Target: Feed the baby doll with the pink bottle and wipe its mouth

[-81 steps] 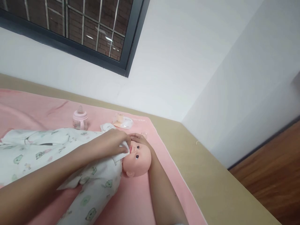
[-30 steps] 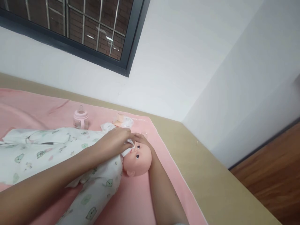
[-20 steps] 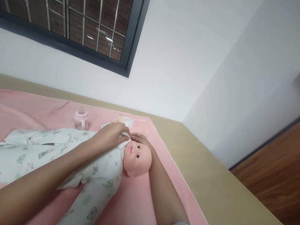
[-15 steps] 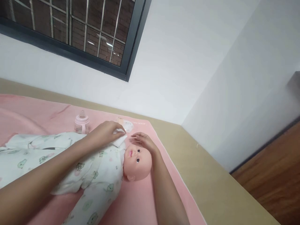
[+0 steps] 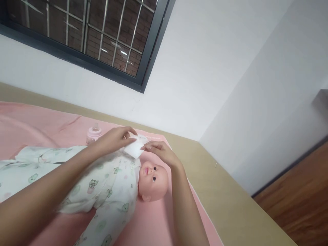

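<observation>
A baby doll (image 5: 153,184) in white printed clothes (image 5: 112,184) lies on its back on a pink mat (image 5: 151,222), its head toward the right. Over its upper chest, near the chin, a white tissue (image 5: 134,149) is stretched between both hands. My left hand (image 5: 119,136) pinches the tissue's upper left side between thumb and fingers. At its right corner, my right hand (image 5: 161,151) grips it with the fingertips, just above the doll's head. Behind the tissue lies a small, mostly hidden white packet (image 5: 142,137).
A pink-topped baby bottle (image 5: 94,134) stands upright behind my left forearm. The mat covers a light wooden surface (image 5: 202,167) that runs along the white wall (image 5: 189,85). Above is a dark-framed barred window (image 5: 145,73). Brown wood (image 5: 297,194) shows at the lower right.
The right hand has closed on the tissue's corner, where before it was apart from it. The tissue is now spread wider and flatter. The view has shifted slightly.
</observation>
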`<state>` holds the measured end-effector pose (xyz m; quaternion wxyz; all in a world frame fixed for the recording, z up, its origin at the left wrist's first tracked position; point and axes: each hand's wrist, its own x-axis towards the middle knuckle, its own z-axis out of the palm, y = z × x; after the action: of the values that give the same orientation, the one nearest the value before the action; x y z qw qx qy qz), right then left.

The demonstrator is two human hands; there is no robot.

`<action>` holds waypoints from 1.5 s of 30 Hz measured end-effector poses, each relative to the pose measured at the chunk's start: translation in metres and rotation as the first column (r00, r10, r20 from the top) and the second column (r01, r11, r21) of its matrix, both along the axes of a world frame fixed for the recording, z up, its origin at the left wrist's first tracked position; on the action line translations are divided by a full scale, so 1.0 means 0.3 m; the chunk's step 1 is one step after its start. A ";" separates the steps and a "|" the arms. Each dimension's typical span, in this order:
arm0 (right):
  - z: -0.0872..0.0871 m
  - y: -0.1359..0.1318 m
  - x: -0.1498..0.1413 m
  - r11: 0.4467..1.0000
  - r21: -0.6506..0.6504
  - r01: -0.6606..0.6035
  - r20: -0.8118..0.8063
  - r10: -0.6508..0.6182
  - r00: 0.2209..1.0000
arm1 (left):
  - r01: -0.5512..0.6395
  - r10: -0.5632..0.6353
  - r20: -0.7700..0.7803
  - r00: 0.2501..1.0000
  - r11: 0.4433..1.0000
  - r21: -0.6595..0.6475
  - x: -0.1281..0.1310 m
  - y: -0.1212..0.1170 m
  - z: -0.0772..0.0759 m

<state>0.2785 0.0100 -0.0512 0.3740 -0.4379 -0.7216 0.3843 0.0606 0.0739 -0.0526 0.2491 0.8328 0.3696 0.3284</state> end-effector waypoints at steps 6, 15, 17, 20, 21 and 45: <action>-0.098 0.063 0.113 0.929 -0.118 0.350 -0.087 -0.360 0.929 | -0.154 0.167 0.167 0.972 0.984 -0.090 -0.170 0.060 0.087; -0.316 0.178 0.170 0.930 -0.223 0.291 -0.192 -0.334 0.923 | -0.343 0.369 0.147 0.918 0.923 -0.178 -0.319 0.115 0.094; -0.306 0.188 0.156 0.943 -0.221 0.248 -0.227 -0.297 0.928 | -0.356 0.377 0.105 0.920 0.918 -0.174 -0.332 0.141 0.073; -0.278 0.208 0.131 0.958 -0.223 0.180 -0.263 -0.237 0.935 | -0.366 0.378 0.062 0.924 0.918 -0.153 -0.339 0.176 0.040; -0.272 0.216 0.123 0.959 -0.238 0.154 -0.277 -0.219 0.936 | -0.375 0.384 0.052 0.922 0.917 -0.139 -0.339 0.185 0.030; -0.298 0.153 0.147 0.876 -0.468 0.115 -0.390 -0.321 0.863 | -0.352 0.316 -0.213 0.924 0.923 -0.155 -0.482 0.402 -0.172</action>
<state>0.3227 0.0560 -0.1405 0.4689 -0.4874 -0.4550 0.5792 -0.0841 0.1946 -0.1041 0.2325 0.7563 0.5577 0.2508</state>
